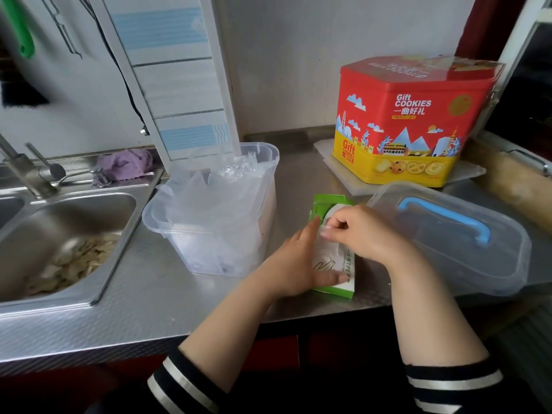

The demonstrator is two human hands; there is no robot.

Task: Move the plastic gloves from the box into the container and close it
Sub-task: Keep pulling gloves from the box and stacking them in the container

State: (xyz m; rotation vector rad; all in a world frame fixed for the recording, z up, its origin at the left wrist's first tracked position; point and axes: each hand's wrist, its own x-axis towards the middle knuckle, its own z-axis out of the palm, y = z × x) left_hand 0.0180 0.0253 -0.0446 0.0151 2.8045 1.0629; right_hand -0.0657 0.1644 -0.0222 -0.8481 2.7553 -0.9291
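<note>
The left hand point(294, 261) lies flat on the green-and-white glove box point(334, 249), fingers straight along its left side and thumb stretched across the printed face near the box's near end, pressing it to the steel counter point(143, 300). The right hand point(361, 231) is curled over the box's opening, its fingertips pinching what seems to be thin clear plastic gloves point(328, 231) at the slot, though the film is too pale to make out clearly.

The box face shows a line drawing of a hand and a strip of small lettering along its right edge, too small to read. Far right on the counter stands a red and yellow tin point(409, 127) printed "Gift COOKIES" in white, with Chinese characters beneath and a second "Gift COOKIES" on the yellow band, above pictures of biscuits.

Left of the box, just beside the left hand, stands the clear plastic container point(209, 216), open, with a heap of crumpled transparent gloves rising above its rim. Its clear lid point(448, 237), with a blue handle point(448, 219), lies on the counter to the right, just behind the right forearm. At far left, the steel sink point(59, 234) holds pale scraps, and a purple cloth point(125, 165) sits on its far ledge by the tap point(24, 168).
</note>
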